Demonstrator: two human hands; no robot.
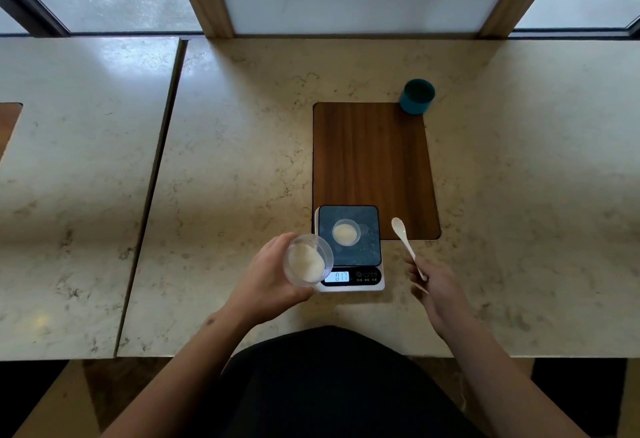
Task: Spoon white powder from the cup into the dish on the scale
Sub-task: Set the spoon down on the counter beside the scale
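My left hand (268,280) grips a clear plastic cup (307,260) holding white powder, tilted toward me, just left of the scale. The scale (349,249) has a dark square platform and a lit display near its front edge. A small clear dish (345,232) with white powder in it sits in the middle of the platform. My right hand (438,290) holds a white plastic spoon (403,238) by its handle, to the right of the scale. The spoon's bowl points away from me and looks empty.
The scale's far part rests on a dark wooden inlay (372,160) set into the marble counter (242,160). A teal cup (417,96) stands at the inlay's far right corner. A seam separates a second counter slab (79,178) on the left. Windows rise behind the counter.
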